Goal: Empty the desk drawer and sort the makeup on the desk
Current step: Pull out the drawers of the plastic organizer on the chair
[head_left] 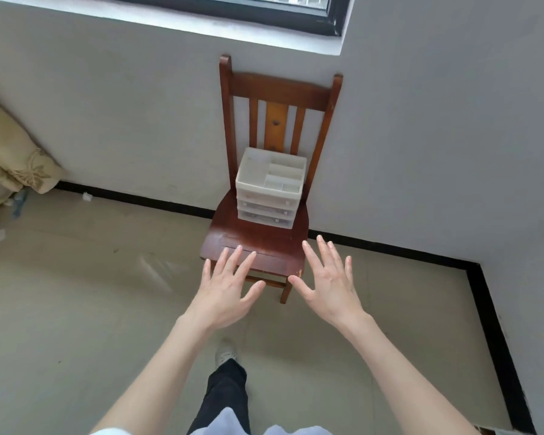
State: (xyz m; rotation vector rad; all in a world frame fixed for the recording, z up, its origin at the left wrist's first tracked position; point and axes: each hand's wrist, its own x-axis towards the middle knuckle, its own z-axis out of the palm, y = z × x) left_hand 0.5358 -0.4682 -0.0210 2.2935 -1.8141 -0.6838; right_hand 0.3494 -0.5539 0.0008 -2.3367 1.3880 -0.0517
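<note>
I hold my left hand (225,293) and right hand (328,285) out with fingers spread, holding nothing. Beyond my fingertips, the small white plastic three-drawer organiser (269,188) sits on the brown wooden chair (258,243).

Glossy wooden chair (258,243); translucent, seemingly plastic drawer organizer (269,186).

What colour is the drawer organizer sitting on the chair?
White, translucent drawer organizer, seen best in the head view.
</note>
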